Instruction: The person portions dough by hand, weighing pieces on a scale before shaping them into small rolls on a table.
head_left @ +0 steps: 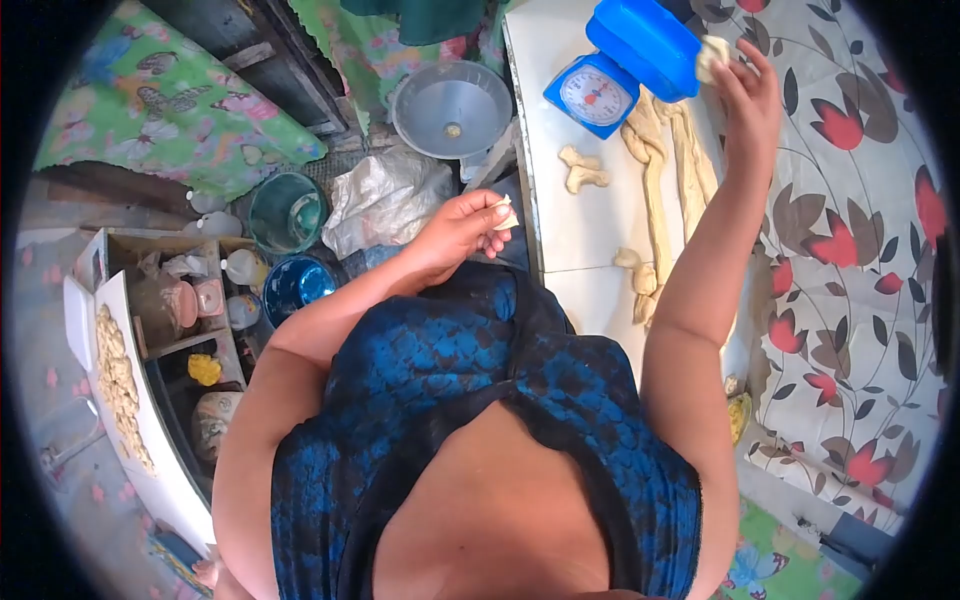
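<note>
My left hand (465, 232) is held in front of my body with a small piece of dough (506, 213) pinched between thumb and fingers. Stretched out to the far right, my right hand (748, 92) grips another dough piece (712, 58) by the edge of a blue tray (648, 45). That tray sits on a blue dial scale (594, 94); I cannot read the needle exactly. Long twisted dough strips (655, 195) lie on the white table (575, 235) below the scale. A short dough lump (583, 170) rests left of them, and smaller pieces (628, 258) lie nearer me.
Left of the table stand a grey basin (452, 110), a green bucket (287, 213) and a blue bucket (298, 288), with a plastic sack (385, 200) among them. A shelf unit (190, 345) at far left bears many dough pieces (120, 385). Flowered sheeting (850, 240) covers the right side.
</note>
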Available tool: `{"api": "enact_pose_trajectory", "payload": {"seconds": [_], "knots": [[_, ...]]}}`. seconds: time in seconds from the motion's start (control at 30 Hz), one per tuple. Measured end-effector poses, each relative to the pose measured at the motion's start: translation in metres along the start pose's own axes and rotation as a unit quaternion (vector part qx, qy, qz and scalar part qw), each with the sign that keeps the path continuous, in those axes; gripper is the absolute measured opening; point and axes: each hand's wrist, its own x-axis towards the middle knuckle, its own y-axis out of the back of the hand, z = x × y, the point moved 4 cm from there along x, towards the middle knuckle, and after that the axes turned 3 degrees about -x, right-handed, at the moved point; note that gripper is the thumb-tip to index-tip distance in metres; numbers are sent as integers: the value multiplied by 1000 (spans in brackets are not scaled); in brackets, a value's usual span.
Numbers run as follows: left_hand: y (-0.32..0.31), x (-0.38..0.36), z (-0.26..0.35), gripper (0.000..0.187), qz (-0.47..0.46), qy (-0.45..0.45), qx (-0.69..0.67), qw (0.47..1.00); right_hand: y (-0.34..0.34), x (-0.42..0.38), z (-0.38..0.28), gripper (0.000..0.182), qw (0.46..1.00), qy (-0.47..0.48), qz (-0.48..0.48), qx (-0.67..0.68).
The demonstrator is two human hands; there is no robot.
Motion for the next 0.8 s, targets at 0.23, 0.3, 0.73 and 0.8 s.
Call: {"api": "enact_pose_trajectory", "payload": {"seconds": [0.23, 0.3, 0.73, 0.8], "knots": [[1, -3, 13, 26, 17, -16, 14, 1000, -32, 66, 52, 20, 941, -36, -221, -252], [2, -3, 13, 26, 7, -18, -6, 1000, -34, 73, 61, 19, 929, -6, -212, -302], [3, 3, 6, 24, -2, -46, 4, 999, -49, 0, -10, 19, 984, 36, -140, -105], [-1, 5, 7, 22, -4, -33, 12, 999, -75, -50, -25, 18, 962, 44, -241, -121]]}}
